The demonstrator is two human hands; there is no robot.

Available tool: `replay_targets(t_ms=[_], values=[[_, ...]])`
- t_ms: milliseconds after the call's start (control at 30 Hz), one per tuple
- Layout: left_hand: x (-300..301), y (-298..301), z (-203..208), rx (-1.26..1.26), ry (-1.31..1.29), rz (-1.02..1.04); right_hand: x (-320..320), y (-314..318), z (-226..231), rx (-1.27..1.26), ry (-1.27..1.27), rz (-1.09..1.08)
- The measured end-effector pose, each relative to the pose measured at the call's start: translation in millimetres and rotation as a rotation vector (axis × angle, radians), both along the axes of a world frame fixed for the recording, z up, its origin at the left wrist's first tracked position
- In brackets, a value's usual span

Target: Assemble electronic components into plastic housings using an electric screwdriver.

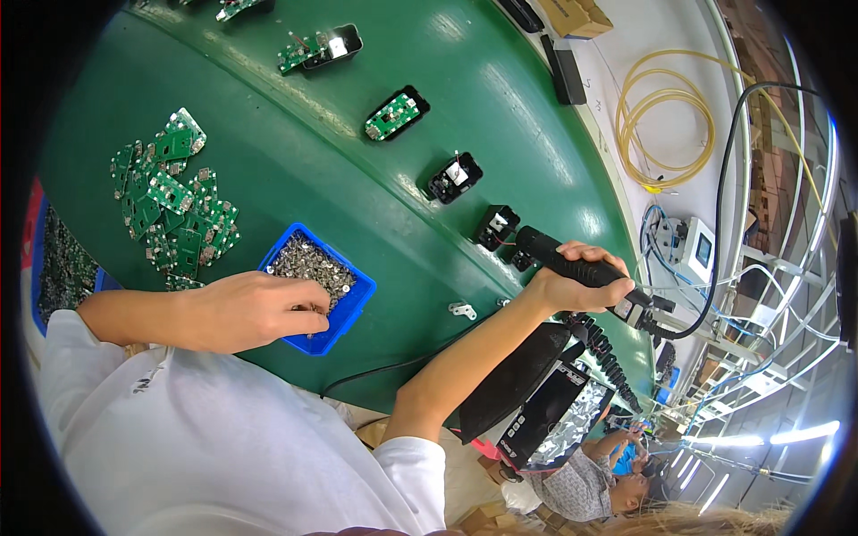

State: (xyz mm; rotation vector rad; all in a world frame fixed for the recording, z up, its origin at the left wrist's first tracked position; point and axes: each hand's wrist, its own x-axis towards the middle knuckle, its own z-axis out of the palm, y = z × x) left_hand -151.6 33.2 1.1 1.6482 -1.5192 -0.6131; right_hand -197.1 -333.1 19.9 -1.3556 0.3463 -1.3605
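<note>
My left hand point(268, 308) reaches over a blue bin point(350, 320) of small metal screws point(308, 263). Its thumb and fingers are pinched together at the bin's near side; whatever is between them is hidden. My right hand point(581, 279) is wrapped round a black electric screwdriver point(556, 254), held at a slant with its cable trailing right. The tool's front end is by a small black housing point(497, 228) with wires, on the green bench. Farther up the row stand an open housing with a white part point(456, 177) and a housing holding a green circuit board point(398, 114).
Loose green circuit boards point(179, 201) lie heaped at left. Another housing point(332, 46) stands at the far end. A small white bracket point(462, 310) lies near the right forearm. A black box with foil point(550, 420) sits close by. A coiled yellow hose point(666, 121) lies beyond the bench.
</note>
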Motion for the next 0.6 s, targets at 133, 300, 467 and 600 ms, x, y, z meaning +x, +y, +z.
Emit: replay_targets(t_ms=[133, 300, 467, 600], values=[[5, 3, -4, -0.054, -0.007, -0.019, 0, 0, -6, -0.01, -0.007, 0.05], [8, 2, -5, -0.07, 0.092, 0.016, 7, 21, -20, -0.176, 0.017, 0.071], [14, 2, 0, -0.039, 0.274, 0.05, 0, 26, -39, -0.283, -0.015, 0.201], [19, 1, 4, -0.018, 0.401, 0.079, -2, 25, -40, -0.324, -0.009, 0.253]])
